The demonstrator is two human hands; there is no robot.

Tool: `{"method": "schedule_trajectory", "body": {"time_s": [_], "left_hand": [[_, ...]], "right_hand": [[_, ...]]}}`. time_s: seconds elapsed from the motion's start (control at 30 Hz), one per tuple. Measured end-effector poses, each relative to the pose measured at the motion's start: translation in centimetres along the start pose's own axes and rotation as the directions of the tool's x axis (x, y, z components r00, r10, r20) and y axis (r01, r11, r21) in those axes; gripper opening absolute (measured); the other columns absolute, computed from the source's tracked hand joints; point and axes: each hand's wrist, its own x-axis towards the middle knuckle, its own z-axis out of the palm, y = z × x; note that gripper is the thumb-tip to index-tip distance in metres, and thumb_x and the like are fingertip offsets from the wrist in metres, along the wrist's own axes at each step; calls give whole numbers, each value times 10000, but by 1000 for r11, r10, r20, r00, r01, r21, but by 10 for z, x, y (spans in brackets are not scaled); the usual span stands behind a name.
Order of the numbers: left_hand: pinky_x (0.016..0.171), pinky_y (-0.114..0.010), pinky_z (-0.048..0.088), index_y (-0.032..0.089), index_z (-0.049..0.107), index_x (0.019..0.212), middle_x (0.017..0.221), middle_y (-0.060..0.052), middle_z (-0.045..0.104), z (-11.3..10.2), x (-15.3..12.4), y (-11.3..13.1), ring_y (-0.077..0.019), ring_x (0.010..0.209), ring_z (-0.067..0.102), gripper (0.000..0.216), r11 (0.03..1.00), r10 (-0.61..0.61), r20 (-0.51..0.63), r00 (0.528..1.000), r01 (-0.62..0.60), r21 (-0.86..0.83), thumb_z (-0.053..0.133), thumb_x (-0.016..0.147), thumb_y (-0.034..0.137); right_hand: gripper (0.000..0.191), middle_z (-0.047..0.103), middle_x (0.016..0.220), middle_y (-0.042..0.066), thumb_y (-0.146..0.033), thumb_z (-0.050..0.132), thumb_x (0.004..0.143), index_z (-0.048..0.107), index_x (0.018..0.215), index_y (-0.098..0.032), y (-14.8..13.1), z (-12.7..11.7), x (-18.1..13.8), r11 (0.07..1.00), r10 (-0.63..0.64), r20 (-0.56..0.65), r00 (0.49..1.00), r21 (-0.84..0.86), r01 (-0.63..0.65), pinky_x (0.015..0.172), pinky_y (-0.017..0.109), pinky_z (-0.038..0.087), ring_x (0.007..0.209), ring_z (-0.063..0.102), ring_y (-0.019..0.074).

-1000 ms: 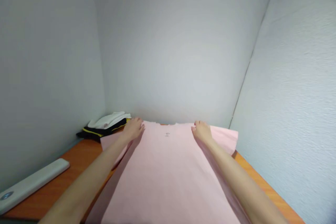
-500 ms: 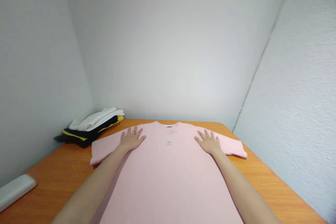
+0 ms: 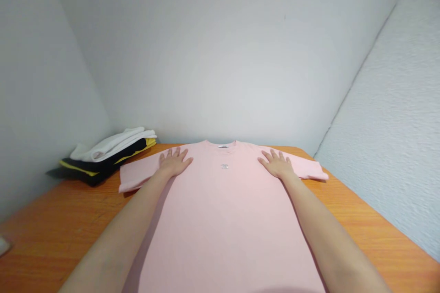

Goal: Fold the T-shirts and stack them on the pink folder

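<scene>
A pink T-shirt [image 3: 223, 219] lies spread flat, front up, its neckline at the far end and both sleeves out to the sides. A small silvery emblem [image 3: 224, 166] sits on its chest, and a label shows inside the collar. My left hand [image 3: 173, 163] rests palm down with fingers spread near the left shoulder of the shirt. Near the right shoulder, my right hand [image 3: 276, 164] lies flat in the same way. Neither hand grips the cloth. The lower hem is out of view.
The wooden table [image 3: 68, 219] reaches to the wall at the back. A stack of folded clothes [image 3: 110, 151], white over black and yellow, sits at the far left. Part of a white object [image 3: 3, 246] shows at the left edge. Walls stand on both sides.
The view has tilted downward and come nearer, so the shirt appears higher and the white object has mostly left the frame. Both hands stay flat at about the same spots on the shirt.
</scene>
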Motion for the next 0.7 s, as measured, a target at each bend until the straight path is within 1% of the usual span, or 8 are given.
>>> {"method": "schedule_trajectory", "body": {"time_s": [0.13, 0.27, 0.33, 0.4, 0.47, 0.53, 0.63, 0.7], "left_hand": [[1098, -678, 142, 337, 304, 1498, 1604, -77, 189, 2, 3, -1, -413, 1448, 173, 764, 1000, 4, -3, 1000, -4, 2, 215, 860, 747], [1081, -681, 189, 322, 356, 1480, 1582, -94, 261, 0, 1, 1, -422, 1428, 231, 727, 1000, 13, -24, 1000, -13, 9, 251, 875, 711], [1080, -676, 198, 271, 387, 1470, 1567, -124, 292, -6, -5, 5, -422, 1419, 255, 677, 1000, 25, -63, 998, -24, 19, 264, 911, 631], [1117, -653, 130, 188, 360, 1482, 1579, -153, 250, -16, -16, 11, -400, 1447, 191, 642, 998, 62, -136, 989, -58, 39, 266, 943, 524], [1162, -592, 23, 140, 322, 1493, 1603, -142, 170, -27, -32, 22, -345, 1479, 83, 616, 990, 136, -206, 969, -125, 64, 270, 958, 442], [1181, -533, -39, 145, 331, 1486, 1614, -109, 141, -37, -51, 37, -290, 1491, 31, 587, 976, 216, -234, 948, -201, 85, 276, 964, 409], [1186, -524, -1, 134, 381, 1457, 1598, -126, 206, -43, -88, 66, -273, 1488, 90, 570, 956, 293, -200, 935, -280, 91, 270, 969, 409], [1183, -521, 79, 134, 396, 1447, 1583, -132, 251, -41, -116, 85, -273, 1478, 152, 567, 937, 348, -139, 927, -340, 81, 282, 967, 413]], "right_hand": [[704, 142, 1607, 37, -734, 192, 911, 278, 1508, -371, 1, 3, 4, 1000, -8, -3, 1000, -10, 8, 1104, 642, 148, 1431, 142, 408], [701, 185, 1596, 49, -725, 193, 915, 311, 1499, -356, 1, 2, 3, 999, -28, -11, 1000, -17, 28, 1096, 647, 165, 1420, 173, 417], [698, 212, 1585, 90, -676, 235, 933, 332, 1498, -277, -2, -3, -2, 998, -43, -76, 996, -49, 39, 1113, 625, 148, 1423, 165, 410], [673, 204, 1580, 142, -567, 290, 959, 328, 1492, -158, -11, -11, -11, 993, -83, -201, 976, -103, 63, 1146, 579, 94, 1439, 112, 384], [648, 182, 1579, 176, -471, 322, 965, 317, 1476, -74, -28, -21, -27, 984, -145, -279, 949, -141, 109, 1166, 534, 44, 1453, 69, 352], [645, 178, 1577, 188, -456, 312, 971, 315, 1467, -43, -51, -30, -50, 979, -191, -261, 946, -117, 166, 1172, 506, 48, 1457, 77, 334], [690, 182, 1570, 205, -498, 276, 982, 292, 1473, -13, -94, -36, -99, 959, -281, -159, 946, 2, 285, 1173, 471, 82, 1459, 100, 322], [706, 161, 1573, 208, -502, 286, 981, 271, 1482, -4, -121, -36, -138, 910, -398, -101, 912, 77, 406, 1174, 459, 90, 1460, 93, 321]]}}
